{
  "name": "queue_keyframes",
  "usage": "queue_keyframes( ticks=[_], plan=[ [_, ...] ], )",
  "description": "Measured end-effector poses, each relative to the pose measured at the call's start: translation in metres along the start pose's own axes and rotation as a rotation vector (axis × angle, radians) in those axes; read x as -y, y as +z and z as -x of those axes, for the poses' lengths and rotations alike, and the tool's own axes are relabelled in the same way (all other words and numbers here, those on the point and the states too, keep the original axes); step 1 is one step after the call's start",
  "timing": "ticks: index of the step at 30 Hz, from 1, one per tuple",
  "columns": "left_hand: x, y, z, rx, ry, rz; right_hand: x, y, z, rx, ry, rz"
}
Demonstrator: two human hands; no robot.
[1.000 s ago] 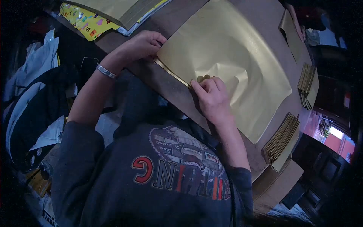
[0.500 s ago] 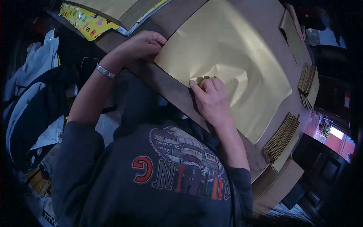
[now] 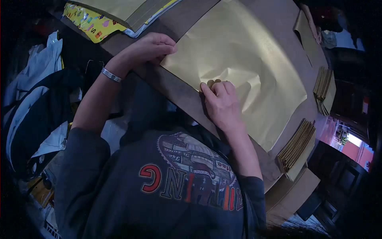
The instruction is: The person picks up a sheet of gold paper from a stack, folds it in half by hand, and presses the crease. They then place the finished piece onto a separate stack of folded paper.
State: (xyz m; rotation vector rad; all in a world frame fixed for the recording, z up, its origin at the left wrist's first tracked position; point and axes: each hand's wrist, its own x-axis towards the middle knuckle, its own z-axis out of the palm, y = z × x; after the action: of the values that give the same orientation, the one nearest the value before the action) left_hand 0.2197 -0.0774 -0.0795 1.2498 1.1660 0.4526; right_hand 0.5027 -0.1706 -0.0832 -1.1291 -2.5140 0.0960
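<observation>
A large gold paper sheet (image 3: 223, 44) lies over the near edge of the brown table (image 3: 175, 89), creased around my right hand. My right hand (image 3: 221, 101) is closed at the sheet's near edge, thumb on its surface; small round brown pieces (image 3: 213, 83) show at my curled fingertips. Their exact nature is unclear. At the sheet's left corner is my left hand (image 3: 159, 46), fingers bent and pressed together, thumb against the forefinger. The corner meets the underside of this hand, partly hidden.
Folded paper bundles (image 3: 296, 149) (image 3: 324, 87) line the right side. Stacked sheets (image 3: 119, 10) rest on a yellow patterned package (image 3: 89, 24) at upper left. Another person's hand (image 3: 314, 28) touches a folded sheet (image 3: 304, 36) at upper right. A cardboard box (image 3: 294, 193) stands lower right.
My left thumb has shifted slightly and now lies along the sheet's left corner. The right hand has barely moved.
</observation>
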Motion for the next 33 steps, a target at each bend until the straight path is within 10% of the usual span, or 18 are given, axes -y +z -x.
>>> queue_keyframes(
  ticks=[33],
  plan=[
    [-0.004, 0.016, -0.003, -0.171, 0.191, -0.233, 0.001, -0.025, 0.013, 0.088, 0.136, -0.041]
  ],
)
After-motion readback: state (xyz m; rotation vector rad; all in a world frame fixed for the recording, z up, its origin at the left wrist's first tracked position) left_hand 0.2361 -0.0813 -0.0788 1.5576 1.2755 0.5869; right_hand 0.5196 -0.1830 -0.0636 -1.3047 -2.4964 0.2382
